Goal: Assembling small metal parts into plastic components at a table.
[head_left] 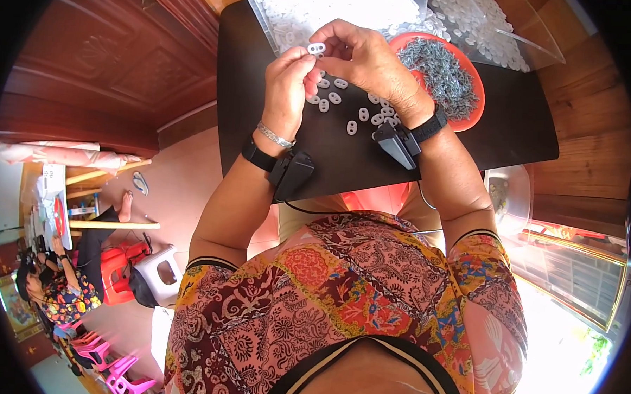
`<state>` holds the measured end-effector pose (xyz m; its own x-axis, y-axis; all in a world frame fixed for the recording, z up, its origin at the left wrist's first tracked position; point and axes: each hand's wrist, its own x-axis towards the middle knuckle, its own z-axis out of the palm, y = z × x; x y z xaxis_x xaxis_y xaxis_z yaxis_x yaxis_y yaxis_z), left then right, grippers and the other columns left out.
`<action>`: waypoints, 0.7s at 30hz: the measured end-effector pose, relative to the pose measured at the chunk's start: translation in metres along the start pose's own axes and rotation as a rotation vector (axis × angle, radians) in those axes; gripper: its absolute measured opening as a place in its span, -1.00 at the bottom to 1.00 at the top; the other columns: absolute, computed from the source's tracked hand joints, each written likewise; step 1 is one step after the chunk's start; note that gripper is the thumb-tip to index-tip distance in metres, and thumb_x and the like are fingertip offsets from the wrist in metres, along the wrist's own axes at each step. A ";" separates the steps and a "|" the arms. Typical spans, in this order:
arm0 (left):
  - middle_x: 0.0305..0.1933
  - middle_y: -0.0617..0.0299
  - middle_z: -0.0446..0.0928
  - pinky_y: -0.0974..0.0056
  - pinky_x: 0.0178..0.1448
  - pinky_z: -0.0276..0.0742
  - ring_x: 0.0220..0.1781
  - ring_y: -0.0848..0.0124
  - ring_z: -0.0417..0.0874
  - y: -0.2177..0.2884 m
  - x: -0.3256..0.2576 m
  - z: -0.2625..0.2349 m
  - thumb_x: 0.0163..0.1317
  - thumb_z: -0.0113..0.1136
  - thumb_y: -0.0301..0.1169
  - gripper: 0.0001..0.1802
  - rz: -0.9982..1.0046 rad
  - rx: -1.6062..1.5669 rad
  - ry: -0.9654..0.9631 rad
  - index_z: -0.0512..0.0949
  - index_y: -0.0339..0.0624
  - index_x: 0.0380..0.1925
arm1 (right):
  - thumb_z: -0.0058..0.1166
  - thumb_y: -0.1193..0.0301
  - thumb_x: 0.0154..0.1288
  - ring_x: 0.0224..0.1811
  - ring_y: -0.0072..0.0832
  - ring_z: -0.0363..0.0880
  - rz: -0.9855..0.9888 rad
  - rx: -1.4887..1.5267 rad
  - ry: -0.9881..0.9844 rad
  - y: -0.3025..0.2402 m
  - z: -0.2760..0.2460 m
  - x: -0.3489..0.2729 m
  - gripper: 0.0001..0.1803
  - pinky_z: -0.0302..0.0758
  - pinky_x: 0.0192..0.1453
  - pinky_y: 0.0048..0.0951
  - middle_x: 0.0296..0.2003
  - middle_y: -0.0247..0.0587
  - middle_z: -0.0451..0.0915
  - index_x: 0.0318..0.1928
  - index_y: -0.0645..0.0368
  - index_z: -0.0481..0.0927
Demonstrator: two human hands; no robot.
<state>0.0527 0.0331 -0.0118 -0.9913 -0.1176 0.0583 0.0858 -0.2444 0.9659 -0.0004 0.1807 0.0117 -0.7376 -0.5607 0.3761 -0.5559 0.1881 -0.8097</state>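
Note:
My left hand [290, 83] and my right hand [367, 58] meet above a dark table [501, 128]. Both pinch one small white oval plastic piece [316, 48] with two holes, held between the fingertips. Below the hands, several more of the same white pieces [347, 107] lie scattered on the table. An orange plate [474, 112] heaped with small grey metal parts [437, 75] sits just right of my right hand. Each wrist wears a black band with a small black device.
Clear trays of white plastic pieces [352, 8] stand along the table's far edge. A clear plastic container [505, 198] sits below the table's right end. At the far left another person [65, 285] sits near red, white and pink stools. Wooden panelling stands behind.

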 end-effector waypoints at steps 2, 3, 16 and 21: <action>-0.63 0.32 0.41 0.54 -0.60 0.22 -0.67 0.63 0.32 0.001 -0.001 0.002 0.20 0.01 -0.42 -0.84 0.037 -0.014 0.023 0.51 -0.29 -0.40 | 0.24 0.48 0.11 -0.36 -0.73 0.48 0.001 0.060 -0.003 0.000 0.000 0.000 -0.72 0.46 -0.25 -0.66 -0.41 -0.42 0.54 -0.14 0.24 0.53; -0.63 0.32 0.41 0.54 -0.60 0.22 -0.67 0.63 0.32 0.001 -0.001 0.002 0.20 0.01 -0.42 -0.84 0.041 -0.014 0.025 0.51 -0.29 -0.40 | 0.24 0.48 0.11 -0.36 -0.73 0.48 -0.003 0.059 -0.004 0.000 0.000 0.000 -0.72 0.46 -0.25 -0.66 -0.41 -0.42 0.54 -0.14 0.24 0.53; -0.61 0.31 0.46 0.53 -0.55 0.24 -0.64 0.62 0.37 0.000 0.000 0.000 0.24 -0.02 -0.39 -0.84 0.030 0.006 -0.010 0.48 -0.24 -0.42 | 0.22 0.51 0.12 -0.35 -0.73 0.48 0.004 0.068 0.005 -0.001 0.000 -0.002 -0.72 0.46 -0.25 -0.67 -0.41 -0.43 0.54 -0.13 0.23 0.54; -0.61 0.31 0.45 0.52 -0.55 0.24 -0.65 0.62 0.36 -0.001 0.001 -0.001 0.24 -0.02 -0.40 -0.84 0.024 0.024 -0.020 0.47 -0.23 -0.45 | 0.23 0.50 0.12 -0.36 -0.73 0.48 -0.006 0.048 0.010 -0.001 0.001 -0.001 -0.71 0.46 -0.26 -0.66 -0.42 -0.43 0.54 -0.12 0.23 0.54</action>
<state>0.0517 0.0321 -0.0134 -0.9908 -0.1043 0.0864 0.1076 -0.2181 0.9700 0.0012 0.1807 0.0114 -0.7382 -0.5536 0.3854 -0.5415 0.1458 -0.8280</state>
